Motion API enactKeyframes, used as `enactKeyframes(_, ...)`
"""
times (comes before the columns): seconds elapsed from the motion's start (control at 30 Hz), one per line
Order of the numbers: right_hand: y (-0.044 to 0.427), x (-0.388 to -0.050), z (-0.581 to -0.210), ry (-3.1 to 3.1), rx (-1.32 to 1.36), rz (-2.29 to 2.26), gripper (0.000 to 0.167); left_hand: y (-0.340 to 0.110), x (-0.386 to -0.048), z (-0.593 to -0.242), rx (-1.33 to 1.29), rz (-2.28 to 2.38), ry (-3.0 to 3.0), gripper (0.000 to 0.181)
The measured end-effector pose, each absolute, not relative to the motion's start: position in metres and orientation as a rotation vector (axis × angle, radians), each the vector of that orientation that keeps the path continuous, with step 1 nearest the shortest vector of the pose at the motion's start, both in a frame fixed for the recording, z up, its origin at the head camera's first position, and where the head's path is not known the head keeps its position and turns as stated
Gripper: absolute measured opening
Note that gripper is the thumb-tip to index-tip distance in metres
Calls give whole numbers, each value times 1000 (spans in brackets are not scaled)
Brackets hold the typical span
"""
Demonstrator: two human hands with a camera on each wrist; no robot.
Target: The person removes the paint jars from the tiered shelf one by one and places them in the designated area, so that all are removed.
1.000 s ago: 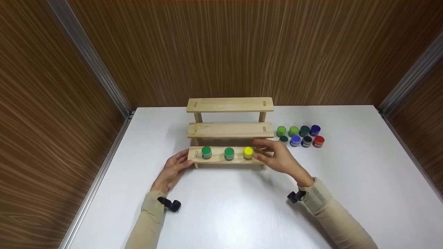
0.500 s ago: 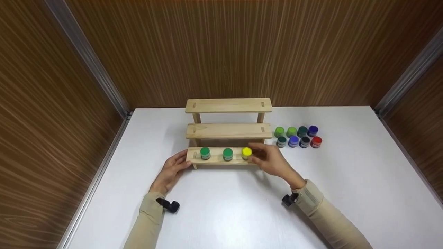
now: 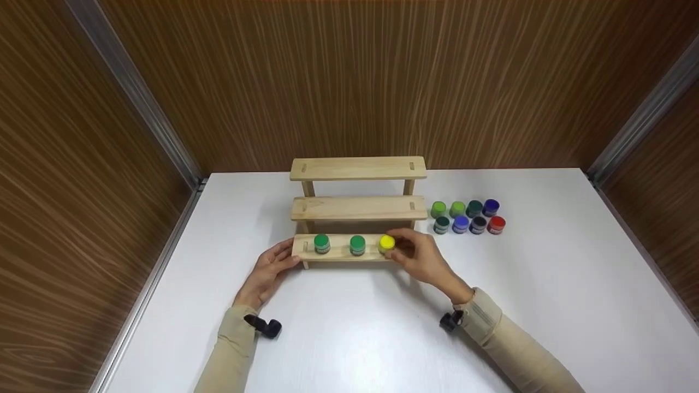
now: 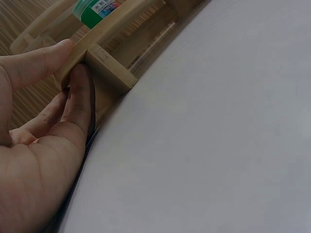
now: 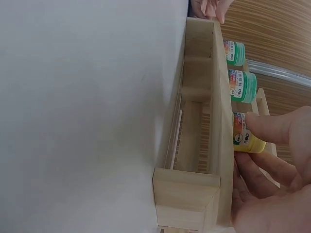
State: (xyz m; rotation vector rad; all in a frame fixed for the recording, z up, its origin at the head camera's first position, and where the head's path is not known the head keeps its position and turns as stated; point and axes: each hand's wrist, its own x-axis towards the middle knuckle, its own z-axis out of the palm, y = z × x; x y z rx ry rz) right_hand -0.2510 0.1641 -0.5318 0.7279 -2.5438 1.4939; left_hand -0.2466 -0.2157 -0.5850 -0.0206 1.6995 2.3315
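Observation:
A three-step wooden rack [image 3: 357, 209] stands on the white table. On its lowest step are two green-lidded paint jars, the left jar [image 3: 321, 244] and the middle jar [image 3: 357, 245], with a yellow paint jar [image 3: 386, 244] to their right. My left hand [image 3: 267, 273] grips the left end of that step; in the left wrist view its thumb [image 4: 46, 60] lies on the board's edge with fingers beneath. My right hand [image 3: 423, 256] pinches the yellow jar between thumb and fingers. In the right wrist view the thumb [image 5: 272, 127] lies against the jar's label, and the jar stands upright on the step.
Right of the rack, several paint jars stand in two rows on the table, among them a red jar [image 3: 496, 225], a violet jar [image 3: 460, 224] and a light green jar [image 3: 438, 209]. A wood-grain panel [image 3: 349, 82] rises behind the table, with more panels at both sides.
My right hand has moved left and closed its thumb and fingers on the yellow jar. My left hand keeps its grip on the rack. The whole head view has shifted slightly.

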Motion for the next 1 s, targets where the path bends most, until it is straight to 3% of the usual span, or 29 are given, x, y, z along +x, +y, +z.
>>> enactKeyframes(0.57,202,-259,-506,-2558,746,1480,33,-216,-246,-586,-37,2340,1698,69)
enactKeyframes(1.0,240,-268,-495,-2678,611,1387,34,-217,-246,-586,-40,2329,1687,70)
